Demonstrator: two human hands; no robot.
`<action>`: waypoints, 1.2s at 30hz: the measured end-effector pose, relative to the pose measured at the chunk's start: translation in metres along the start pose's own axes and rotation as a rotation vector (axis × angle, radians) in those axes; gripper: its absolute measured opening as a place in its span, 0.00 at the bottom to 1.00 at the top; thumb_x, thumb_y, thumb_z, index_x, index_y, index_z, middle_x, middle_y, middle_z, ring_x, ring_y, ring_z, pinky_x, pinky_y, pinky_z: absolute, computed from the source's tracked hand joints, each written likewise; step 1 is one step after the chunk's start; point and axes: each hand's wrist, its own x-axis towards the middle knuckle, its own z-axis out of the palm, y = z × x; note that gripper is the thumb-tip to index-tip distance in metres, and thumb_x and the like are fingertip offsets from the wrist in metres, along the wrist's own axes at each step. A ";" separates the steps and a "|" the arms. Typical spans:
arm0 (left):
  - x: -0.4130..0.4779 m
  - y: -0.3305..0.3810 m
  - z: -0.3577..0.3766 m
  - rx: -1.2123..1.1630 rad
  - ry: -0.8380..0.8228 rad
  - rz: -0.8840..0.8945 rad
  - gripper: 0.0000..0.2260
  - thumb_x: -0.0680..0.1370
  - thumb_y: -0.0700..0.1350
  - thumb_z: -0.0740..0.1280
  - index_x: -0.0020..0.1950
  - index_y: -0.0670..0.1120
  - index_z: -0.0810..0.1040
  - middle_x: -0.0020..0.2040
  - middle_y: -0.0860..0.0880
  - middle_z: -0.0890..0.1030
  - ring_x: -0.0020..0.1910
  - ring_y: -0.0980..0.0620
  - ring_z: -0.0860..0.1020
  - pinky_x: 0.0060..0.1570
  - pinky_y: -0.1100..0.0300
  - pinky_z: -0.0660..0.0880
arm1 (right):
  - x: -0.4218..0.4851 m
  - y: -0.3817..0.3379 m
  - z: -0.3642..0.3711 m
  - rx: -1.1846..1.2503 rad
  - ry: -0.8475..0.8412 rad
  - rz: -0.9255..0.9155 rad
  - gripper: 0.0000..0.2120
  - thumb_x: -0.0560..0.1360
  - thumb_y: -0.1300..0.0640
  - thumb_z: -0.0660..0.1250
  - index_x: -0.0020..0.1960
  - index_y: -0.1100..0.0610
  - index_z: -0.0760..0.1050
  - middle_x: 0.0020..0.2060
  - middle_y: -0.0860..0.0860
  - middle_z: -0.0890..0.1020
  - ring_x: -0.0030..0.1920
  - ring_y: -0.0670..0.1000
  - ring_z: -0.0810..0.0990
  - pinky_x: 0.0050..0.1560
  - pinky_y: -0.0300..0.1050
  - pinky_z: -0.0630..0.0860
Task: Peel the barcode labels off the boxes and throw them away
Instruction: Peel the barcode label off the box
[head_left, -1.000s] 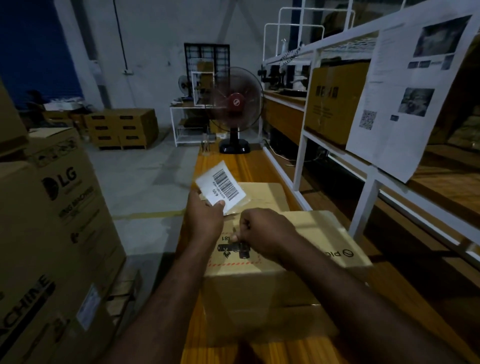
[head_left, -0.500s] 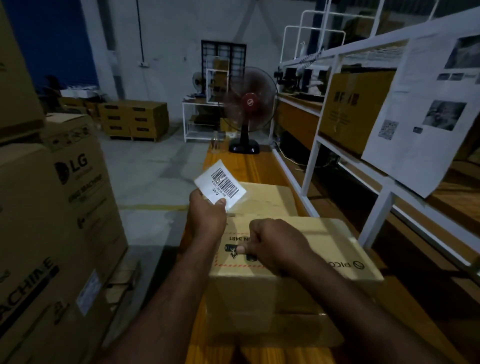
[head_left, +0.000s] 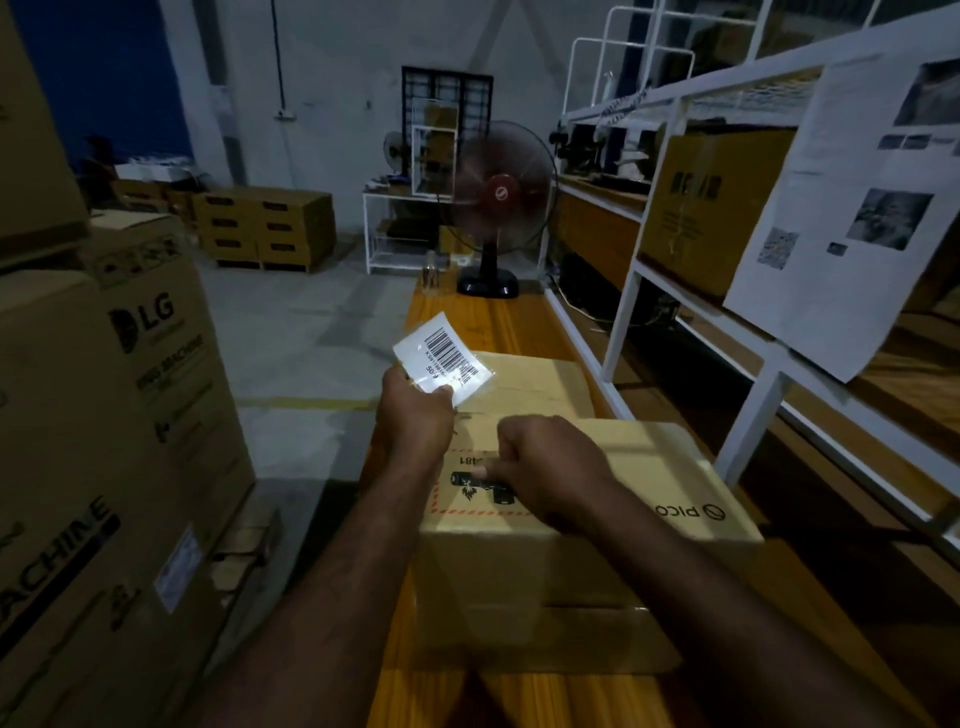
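Observation:
A white barcode label (head_left: 444, 358) is pinched in my left hand (head_left: 415, 410), held up above the near cardboard box (head_left: 665, 467). That box lies on the orange wooden table (head_left: 519, 322) in front of me. My right hand (head_left: 545, 467) rests curled on the box top, its fingertips on the black printed marks and red dashed line there. A second cardboard box (head_left: 540, 384) sits just behind the near one.
Large LG cartons (head_left: 104, 415) are stacked close on my left. A white metal shelf rack (head_left: 769, 364) with a carton and hanging paper sheets (head_left: 852, 208) runs along the right. A running pedestal fan (head_left: 493, 208) stands at the table's far end. Low stacked boxes (head_left: 265, 228) sit across the floor.
My left hand has kept the peeled label raised, tilting it slightly. My right hand stays on the box top. The view has shifted a little.

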 end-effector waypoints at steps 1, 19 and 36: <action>0.000 0.000 0.002 -0.005 -0.001 0.003 0.15 0.77 0.40 0.70 0.62 0.47 0.73 0.54 0.50 0.83 0.45 0.52 0.82 0.40 0.56 0.80 | -0.008 0.002 -0.004 -0.004 -0.041 -0.001 0.16 0.73 0.42 0.71 0.37 0.50 0.70 0.37 0.47 0.80 0.38 0.48 0.78 0.35 0.48 0.75; 0.001 0.001 0.002 -0.037 0.018 -0.014 0.16 0.76 0.37 0.70 0.62 0.44 0.74 0.58 0.46 0.83 0.52 0.46 0.83 0.48 0.52 0.82 | 0.006 -0.009 0.030 0.024 0.073 -0.115 0.17 0.80 0.44 0.60 0.54 0.54 0.81 0.53 0.51 0.81 0.50 0.53 0.80 0.49 0.51 0.79; 0.003 0.001 -0.008 0.018 -0.040 0.024 0.15 0.74 0.39 0.71 0.60 0.46 0.76 0.55 0.50 0.83 0.48 0.50 0.82 0.39 0.61 0.75 | -0.007 -0.022 0.021 -0.045 -0.123 -0.243 0.21 0.82 0.47 0.49 0.62 0.53 0.77 0.63 0.53 0.79 0.62 0.52 0.75 0.75 0.62 0.54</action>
